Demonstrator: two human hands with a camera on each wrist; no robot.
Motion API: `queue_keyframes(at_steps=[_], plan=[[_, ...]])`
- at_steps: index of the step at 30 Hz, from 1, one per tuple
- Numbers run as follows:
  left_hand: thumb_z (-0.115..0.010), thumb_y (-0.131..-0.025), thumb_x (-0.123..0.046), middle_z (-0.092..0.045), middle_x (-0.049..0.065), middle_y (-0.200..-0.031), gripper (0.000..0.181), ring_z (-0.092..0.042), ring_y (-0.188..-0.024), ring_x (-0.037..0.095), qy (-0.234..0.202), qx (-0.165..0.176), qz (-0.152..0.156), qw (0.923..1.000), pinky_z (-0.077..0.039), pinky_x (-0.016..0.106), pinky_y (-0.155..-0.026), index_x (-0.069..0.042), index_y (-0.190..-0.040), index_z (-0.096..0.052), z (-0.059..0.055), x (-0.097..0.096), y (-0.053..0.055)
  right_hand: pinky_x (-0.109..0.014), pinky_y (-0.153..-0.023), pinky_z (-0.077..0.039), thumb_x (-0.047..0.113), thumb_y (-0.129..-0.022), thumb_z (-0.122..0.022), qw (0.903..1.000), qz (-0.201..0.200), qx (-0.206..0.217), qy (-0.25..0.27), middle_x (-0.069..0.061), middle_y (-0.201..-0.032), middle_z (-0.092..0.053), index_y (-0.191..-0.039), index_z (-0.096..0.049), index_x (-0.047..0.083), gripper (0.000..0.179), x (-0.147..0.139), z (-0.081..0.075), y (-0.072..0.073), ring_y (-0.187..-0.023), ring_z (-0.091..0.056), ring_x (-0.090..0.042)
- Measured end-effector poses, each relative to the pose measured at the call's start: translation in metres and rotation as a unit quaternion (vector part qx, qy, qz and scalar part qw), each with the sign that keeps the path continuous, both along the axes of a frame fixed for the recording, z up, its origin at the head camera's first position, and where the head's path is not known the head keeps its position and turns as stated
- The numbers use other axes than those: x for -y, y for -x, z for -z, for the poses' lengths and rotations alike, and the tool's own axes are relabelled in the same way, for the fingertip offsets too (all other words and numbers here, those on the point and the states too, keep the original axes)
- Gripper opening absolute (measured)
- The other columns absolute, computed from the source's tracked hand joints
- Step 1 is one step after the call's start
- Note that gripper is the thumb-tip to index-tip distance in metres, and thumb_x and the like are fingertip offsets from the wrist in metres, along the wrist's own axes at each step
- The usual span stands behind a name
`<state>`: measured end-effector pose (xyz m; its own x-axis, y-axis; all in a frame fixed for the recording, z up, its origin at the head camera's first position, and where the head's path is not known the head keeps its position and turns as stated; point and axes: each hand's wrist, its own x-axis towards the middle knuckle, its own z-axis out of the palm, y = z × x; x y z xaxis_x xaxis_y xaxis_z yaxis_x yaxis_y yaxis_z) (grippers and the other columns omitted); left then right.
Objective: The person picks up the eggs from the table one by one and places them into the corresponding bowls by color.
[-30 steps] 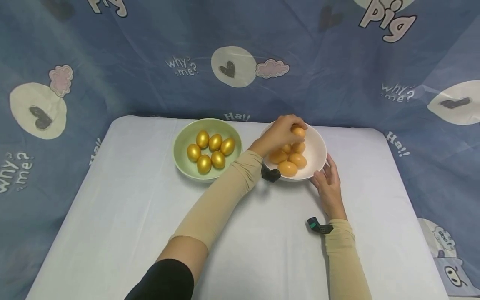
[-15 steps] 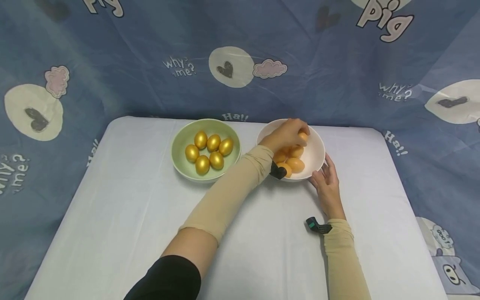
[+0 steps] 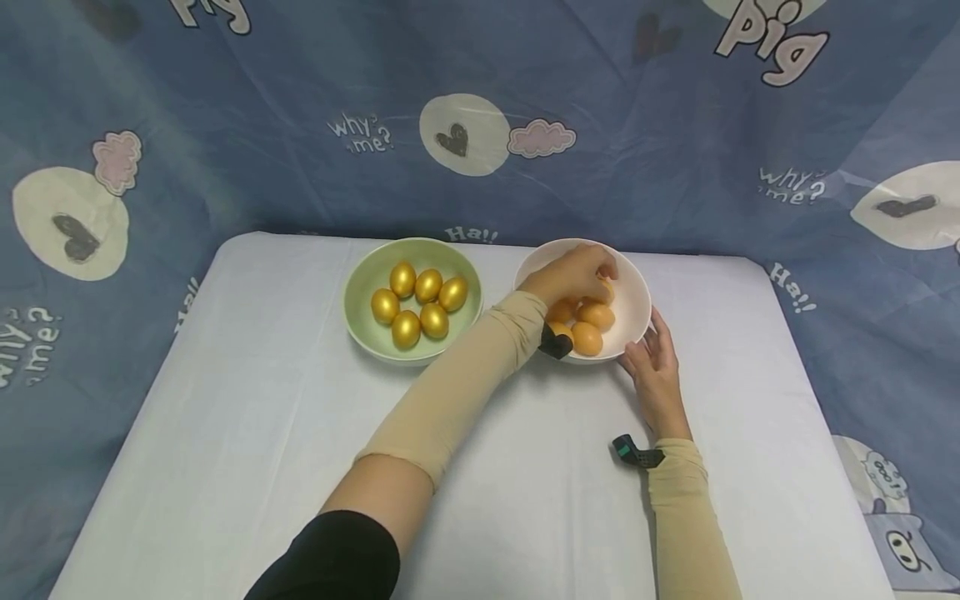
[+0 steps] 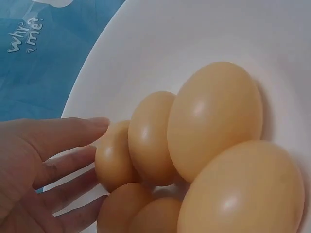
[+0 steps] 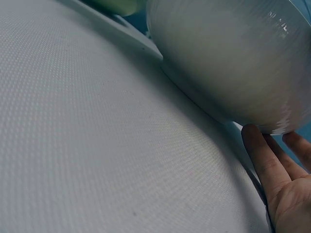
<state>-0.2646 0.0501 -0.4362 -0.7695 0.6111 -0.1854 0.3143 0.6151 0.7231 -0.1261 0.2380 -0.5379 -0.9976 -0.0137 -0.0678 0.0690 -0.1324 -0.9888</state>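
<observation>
My left hand (image 3: 576,275) reaches inside the white bowl (image 3: 633,312), over its far side. In the left wrist view its thumb and fingers (image 4: 63,138) are extended beside the far brown egg (image 4: 114,155), at or close to its shell. Several other brown eggs (image 4: 216,121) lie together in the bowl; in the head view the hand covers some of them. My right hand (image 3: 658,379) is at the bowl's near right side. Its extended fingertips touch the bowl's outer wall (image 5: 228,63) in the right wrist view.
Left of the white bowl stands a green bowl (image 3: 363,279) holding several golden eggs (image 3: 406,330). Both bowls stand near the back edge of the white-covered table (image 3: 262,400). A blue printed cloth (image 3: 300,183) hangs behind it. My left forearm crosses the table in front of the green bowl.
The brown egg that my left hand pinched has gone down into the white bowl, and the fingers have loosened from it. Eggs in the bowl have shifted slightly. My right hand has stayed at the bowl.
</observation>
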Motion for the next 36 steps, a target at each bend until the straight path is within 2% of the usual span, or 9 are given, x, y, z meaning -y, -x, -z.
queue_keyframes(at_steps=[9, 13, 16, 20, 25, 29, 33, 35, 36], plan=[[-0.070, -0.098, -0.020, -0.070, 0.003, -0.128, 0.030, -0.060, -0.125, 0.016, 0.003, -0.062, 0.029, 0.9976, -0.045, 0.022, -0.116, -0.006, -0.126, -0.070, -0.001, 0.014, -0.008, -0.019, -0.107, -0.054, 0.018, -0.106, -0.056, 0.9999, -0.005, -0.001, -0.010, -0.006, -0.173, -0.022, -0.164, -0.022, 0.035, 0.069, -0.001, -0.001, 0.001, -0.156, -0.032, -0.035], [-0.072, -0.098, -0.023, -0.070, 0.003, -0.131, 0.034, -0.060, -0.127, 0.017, 0.013, -0.081, 0.025, 0.9963, -0.046, 0.024, -0.116, -0.008, -0.128, -0.070, -0.003, 0.030, -0.019, -0.019, -0.107, -0.054, 0.019, -0.106, -0.057, 0.9999, -0.005, -0.002, -0.016, -0.006, -0.173, -0.021, -0.164, -0.021, 0.036, 0.069, -0.001, -0.002, 0.002, -0.156, -0.032, -0.037], [-0.072, -0.098, -0.026, -0.066, 0.003, -0.136, 0.038, -0.057, -0.133, 0.020, 0.003, -0.099, -0.005, 0.9951, -0.045, 0.032, -0.119, -0.010, -0.132, -0.068, -0.002, 0.052, -0.038, -0.017, -0.106, -0.054, 0.020, -0.106, -0.057, 0.9997, -0.004, -0.002, -0.025, -0.006, -0.174, -0.019, -0.164, -0.021, 0.036, 0.070, -0.003, -0.001, 0.002, -0.156, -0.031, -0.037], [-0.072, -0.098, -0.024, -0.060, 0.005, -0.143, 0.040, -0.052, -0.140, 0.022, -0.033, -0.135, -0.061, 0.9885, -0.042, 0.038, -0.124, -0.012, -0.135, -0.065, 0.000, 0.091, -0.071, -0.017, -0.105, -0.054, 0.019, -0.106, -0.056, 0.9996, -0.003, -0.004, -0.027, -0.007, -0.174, -0.018, -0.164, -0.020, 0.036, 0.070, -0.005, 0.000, 0.003, -0.157, -0.030, -0.039], [-0.075, -0.096, -0.023, -0.062, 0.005, -0.141, 0.039, -0.056, -0.136, 0.022, -0.062, -0.214, -0.112, 0.9684, -0.047, 0.037, -0.120, -0.013, -0.133, -0.067, 0.006, 0.141, -0.113, -0.016, -0.104, -0.054, 0.018, -0.107, -0.056, 0.9998, -0.004, -0.001, -0.021, -0.010, -0.174, -0.016, -0.165, -0.019, 0.036, 0.071, -0.009, -0.001, 0.005, -0.157, -0.028, -0.040], [-0.078, -0.094, -0.024, -0.062, 0.008, -0.140, 0.042, -0.054, -0.137, 0.027, -0.054, -0.269, -0.153, 0.9494, -0.040, 0.045, -0.125, -0.011, -0.132, -0.068, 0.016, 0.178, -0.142, -0.015, -0.103, -0.054, 0.020, -0.106, -0.057, 0.9995, -0.004, 0.014, -0.029, -0.009, -0.174, -0.016, -0.165, -0.019, 0.037, 0.072, -0.012, -0.005, 0.004, -0.157, -0.028, -0.039], [-0.080, -0.092, -0.029, -0.062, 0.013, -0.141, 0.045, -0.048, -0.143, 0.036, 0.016, -0.313, -0.174, 0.9333, -0.029, 0.063, -0.128, -0.009, -0.130, -0.068, 0.029, 0.208, -0.168, -0.013, -0.106, -0.051, 0.025, -0.106, -0.060, 0.9932, -0.009, 0.010, -0.115, -0.005, -0.174, -0.021, -0.165, -0.019, 0.036, 0.073, -0.019, -0.014, 0.001, -0.156, -0.032, -0.034], [-0.080, -0.091, -0.035, -0.062, 0.013, -0.141, 0.048, -0.044, -0.146, 0.039, 0.068, -0.326, -0.185, 0.9245, -0.025, 0.070, -0.126, -0.009, -0.130, -0.069, 0.035, 0.221, -0.179, -0.018, -0.111, -0.050, 0.030, -0.105, -0.061, 0.9796, -0.010, -0.014, -0.200, -0.004, -0.173, -0.025, -0.166, -0.019, 0.033, 0.074, -0.023, -0.021, -0.002, -0.155, -0.035, -0.033], [-0.080, -0.091, -0.038, -0.061, 0.014, -0.143, 0.050, -0.041, -0.148, 0.040, 0.094, -0.327, -0.193, 0.9205, -0.023, 0.072, -0.125, -0.010, -0.131, -0.068, 0.038, 0.226, -0.184, -0.022, -0.114, -0.050, 0.032, -0.105, -0.062, 0.9682, -0.008, -0.031, -0.248, -0.005, -0.172, -0.027, -0.166, -0.020, 0.030, 0.074, -0.025, -0.024, -0.004, -0.154, -0.037, -0.033]])
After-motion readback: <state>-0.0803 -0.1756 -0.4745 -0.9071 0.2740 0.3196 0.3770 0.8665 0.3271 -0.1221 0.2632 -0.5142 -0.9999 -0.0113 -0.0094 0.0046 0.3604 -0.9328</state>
